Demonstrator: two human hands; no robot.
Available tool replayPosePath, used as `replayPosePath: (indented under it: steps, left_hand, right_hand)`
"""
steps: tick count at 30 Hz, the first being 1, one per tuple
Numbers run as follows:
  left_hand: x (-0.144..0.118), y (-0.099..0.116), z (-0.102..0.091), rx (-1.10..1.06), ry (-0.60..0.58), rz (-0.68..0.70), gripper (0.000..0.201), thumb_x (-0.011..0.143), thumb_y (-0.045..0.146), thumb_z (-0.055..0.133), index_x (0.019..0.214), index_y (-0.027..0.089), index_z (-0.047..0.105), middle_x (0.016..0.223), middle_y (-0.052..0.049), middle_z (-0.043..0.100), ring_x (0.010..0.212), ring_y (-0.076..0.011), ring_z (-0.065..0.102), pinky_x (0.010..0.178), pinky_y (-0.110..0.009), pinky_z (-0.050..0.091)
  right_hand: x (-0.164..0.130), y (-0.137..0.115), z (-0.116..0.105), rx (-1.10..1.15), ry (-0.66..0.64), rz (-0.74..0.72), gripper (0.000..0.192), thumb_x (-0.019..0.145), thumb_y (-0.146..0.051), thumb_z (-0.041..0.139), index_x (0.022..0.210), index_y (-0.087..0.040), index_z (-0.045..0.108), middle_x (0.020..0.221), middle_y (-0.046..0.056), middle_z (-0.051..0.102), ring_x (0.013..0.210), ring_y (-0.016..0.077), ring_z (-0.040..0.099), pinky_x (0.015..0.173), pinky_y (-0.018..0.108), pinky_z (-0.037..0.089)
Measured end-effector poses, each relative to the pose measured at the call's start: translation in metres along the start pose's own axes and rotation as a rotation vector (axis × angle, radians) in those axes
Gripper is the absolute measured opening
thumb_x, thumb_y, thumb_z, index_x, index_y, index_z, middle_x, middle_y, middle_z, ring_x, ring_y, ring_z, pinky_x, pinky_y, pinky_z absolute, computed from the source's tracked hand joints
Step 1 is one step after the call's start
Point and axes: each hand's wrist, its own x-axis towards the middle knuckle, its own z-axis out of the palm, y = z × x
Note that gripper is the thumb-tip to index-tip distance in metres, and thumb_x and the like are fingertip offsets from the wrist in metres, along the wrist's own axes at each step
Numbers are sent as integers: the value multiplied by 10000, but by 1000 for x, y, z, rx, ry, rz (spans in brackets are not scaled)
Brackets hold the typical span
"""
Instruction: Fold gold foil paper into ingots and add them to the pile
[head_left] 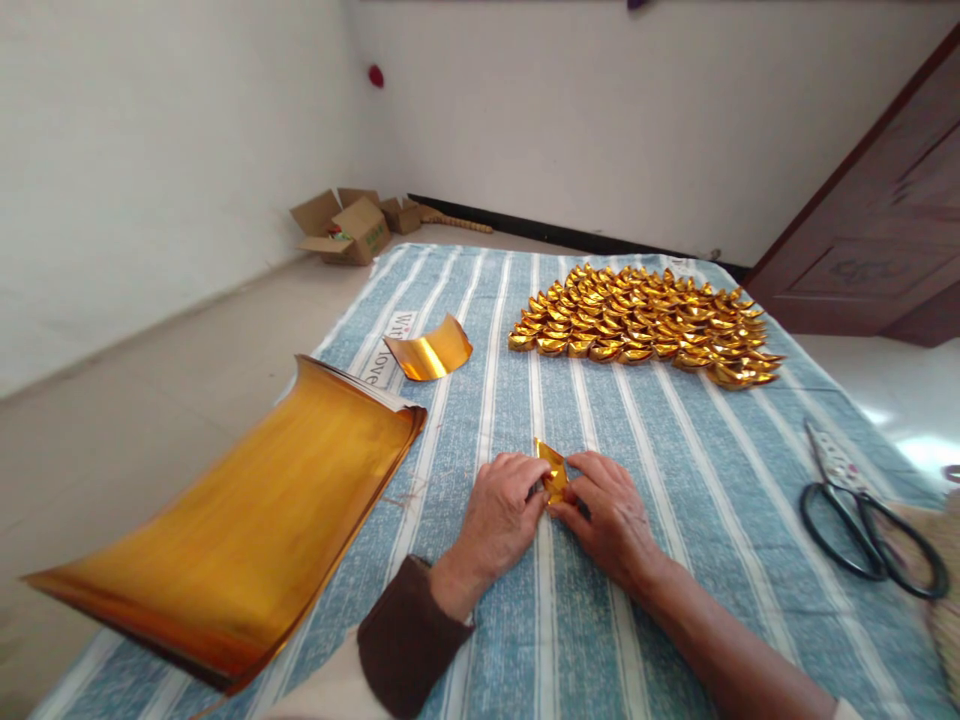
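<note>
My left hand (499, 515) and my right hand (611, 515) meet over a small folded piece of gold paper (553, 470), and both pinch it against the blue striped cloth (675, 450). Only the paper's top edge shows above the fingers. A thick stack of gold foil sheets (247, 530) lies to the left of my left hand, its near corner hanging over the cloth's edge. One curled loose gold sheet (433, 350) sits farther back on the cloth.
Several finished gold paper ingots (645, 320) are laid in rows at the far right of the cloth. Black scissors (862, 510) lie at the right edge. Open cardboard boxes (349, 228) stand on the floor by the wall. A brown door (885, 220) is at right.
</note>
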Motion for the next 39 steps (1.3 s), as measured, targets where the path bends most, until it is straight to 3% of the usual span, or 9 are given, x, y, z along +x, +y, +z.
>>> replayPosePath:
  steps: [12,19,39]
  left_hand:
    - [0,-3,3,-19,21,8,176,832,157,598,998,212,624,992,-41,692,957,-227,591,844,-377,436]
    - [1,-5,1,-25,6,8,187,822,196,647,1007,216,631,1003,-41,691,968,-236,588,848,-368,428]
    - [3,-7,1,-30,13,-7,180,801,178,648,977,212,644,985,-37,702,955,-233,600,853,-362,420]
  right_hand:
    - [2,0,1,-17,-40,18,162,838,-333,687,784,-200,611,1053,89,635,1001,260,566,837,416,460]
    - [1,11,-1,176,-65,51,102,798,-199,716,753,-210,625,1117,61,621,1056,245,561,912,424,437]
    - [3,20,-5,352,-173,159,113,756,-83,669,753,-195,682,1190,97,612,1148,271,553,1000,462,395]
